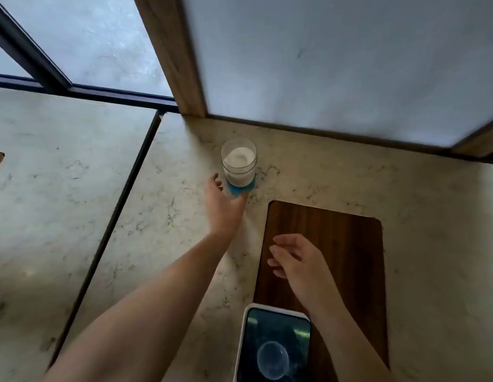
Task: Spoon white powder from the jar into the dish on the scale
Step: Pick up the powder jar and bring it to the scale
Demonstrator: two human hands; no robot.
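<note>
An open glass jar (239,161) holding white powder stands on the marble counter, resting on a blue base (241,189). My left hand (223,208) is stretched out just in front of the jar, fingers apart, fingertips at the blue base, with nothing in its grip. My right hand (297,257) hovers over the wooden board with loose, spread fingers and holds nothing. At the bottom edge lies the scale (275,343), a dark glass slab with a white rim, and a clear round dish (272,361) sits on it. No spoon is in view.
A dark wooden board (347,244) lies on the counter under the scale and my right hand. Behind the jar rise a wood-framed frosted panel (336,64) and a window. A black seam (124,205) divides the counter on the left.
</note>
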